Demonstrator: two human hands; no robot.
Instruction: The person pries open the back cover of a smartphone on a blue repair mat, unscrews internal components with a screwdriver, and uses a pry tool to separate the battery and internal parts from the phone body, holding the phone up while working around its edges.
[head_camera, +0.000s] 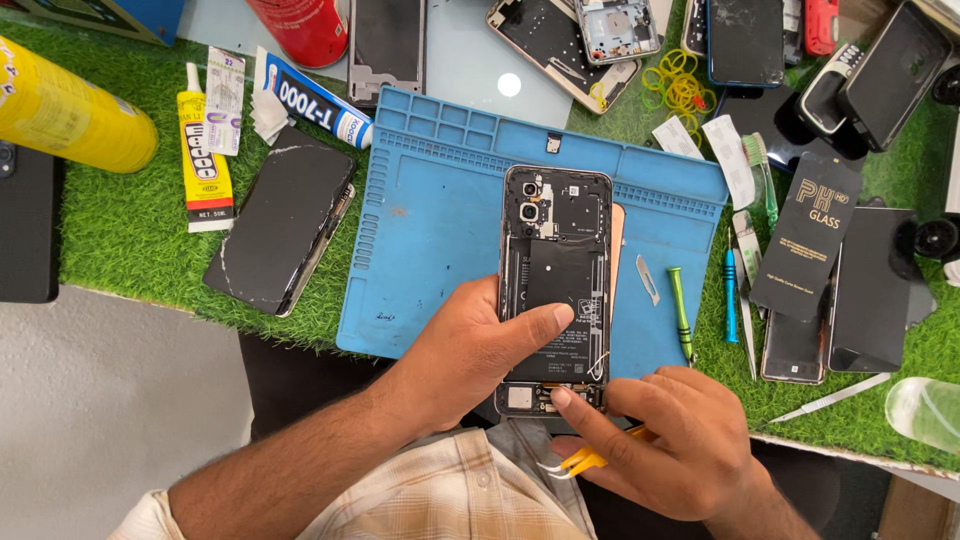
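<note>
An opened phone (556, 250) with its back cover off, its black inner parts and camera modules showing, is held above a blue work mat (430, 220). My left hand (470, 350) grips the phone's left edge, thumb lying across its middle. My right hand (670, 440) holds yellow tweezers (585, 462) in the palm while its forefinger presses the phone's lower end. A pinkish back cover (617, 250) peeks out from behind the phone's right side.
A cracked black phone (285, 220) lies left of the mat by glue tubes (205, 150). A blade (647, 280), a green screwdriver (681, 312) and a blue one (731, 292) lie to the right. Several phones, screen-protector boxes (810, 235) and yellow rubber bands (680, 85) crowd the green turf.
</note>
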